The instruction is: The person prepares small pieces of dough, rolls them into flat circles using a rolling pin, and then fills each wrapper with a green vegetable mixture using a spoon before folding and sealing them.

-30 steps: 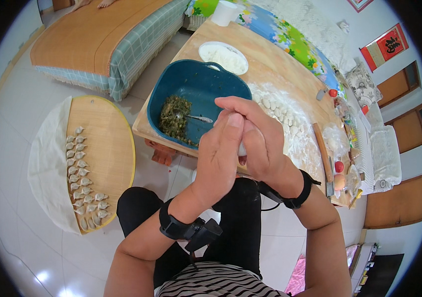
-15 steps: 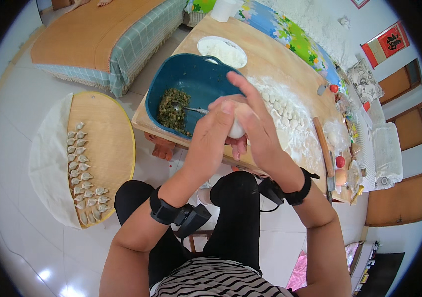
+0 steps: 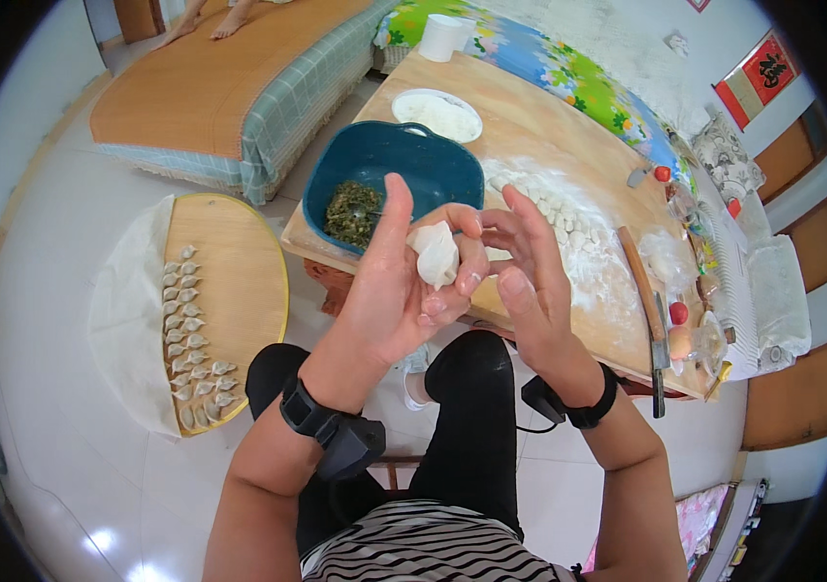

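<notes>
A white folded dumpling (image 3: 437,258) rests on the curled fingers of my left hand (image 3: 380,303), its thumb stretched up away from it. My right hand (image 3: 536,291) is just to the right, fingers apart and holding nothing, its fingertips close to those of the left. Behind the hands stands a teal basin (image 3: 413,160) with chopped green filling (image 3: 353,213) in its left part. A spoon dips into that filling, mostly hidden by my left hand. Small dough pieces (image 3: 568,218) lie in flour on the wooden table (image 3: 520,116) beyond my right hand.
At the left, a round board (image 3: 250,281) carries rows of dumplings (image 3: 195,341) beside a white cloth (image 3: 127,315). A rolling pin (image 3: 637,281) and a knife (image 3: 660,361) lie along the table's right side. A plate of flour (image 3: 440,114) sits behind the basin.
My hands were pressed together around the white dough; now they have parted. The dumpling shows on my left hand, and my right hand has moved off to the right.
</notes>
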{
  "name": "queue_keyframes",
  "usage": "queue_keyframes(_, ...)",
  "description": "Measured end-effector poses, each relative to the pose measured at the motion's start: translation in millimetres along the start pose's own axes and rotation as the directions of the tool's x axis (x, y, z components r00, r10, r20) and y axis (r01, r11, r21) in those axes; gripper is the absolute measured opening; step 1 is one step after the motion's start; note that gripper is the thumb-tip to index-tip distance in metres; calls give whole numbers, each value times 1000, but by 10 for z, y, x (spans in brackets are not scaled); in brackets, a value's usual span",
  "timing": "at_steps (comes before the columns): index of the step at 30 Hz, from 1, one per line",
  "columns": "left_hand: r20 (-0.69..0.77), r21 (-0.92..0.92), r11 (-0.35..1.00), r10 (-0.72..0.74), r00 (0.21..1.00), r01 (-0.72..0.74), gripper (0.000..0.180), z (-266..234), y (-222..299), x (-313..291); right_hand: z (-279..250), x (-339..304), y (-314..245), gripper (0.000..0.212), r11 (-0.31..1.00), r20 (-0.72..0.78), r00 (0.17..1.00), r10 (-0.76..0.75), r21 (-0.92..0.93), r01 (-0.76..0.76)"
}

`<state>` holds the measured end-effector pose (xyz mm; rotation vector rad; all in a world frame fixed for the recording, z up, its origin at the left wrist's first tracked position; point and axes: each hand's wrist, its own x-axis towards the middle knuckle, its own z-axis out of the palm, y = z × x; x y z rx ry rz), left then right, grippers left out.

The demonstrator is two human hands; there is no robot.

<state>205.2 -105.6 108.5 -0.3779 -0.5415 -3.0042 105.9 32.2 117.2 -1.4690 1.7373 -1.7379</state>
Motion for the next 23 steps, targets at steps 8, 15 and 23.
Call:
queue_keyframes(8, -175, -55, 999, -12, 985, 2, 65, 54, 77, -357, 63, -133, -106, 62, 1000, 7, 1000, -3, -9, 3)
queue_keyframes(15, -447, 418, 907, 259, 856, -56, 28, -395, 697, -1247, 107, -193, -62, 59, 998, -9, 1000, 23, -60, -23)
queue_keyframes(23, -683, 708, 678, 590, 430, 195, 21, -1400, 1359, -2808, 82, -230, 223, 61, 966, -44, 986, 162, -195, -168)
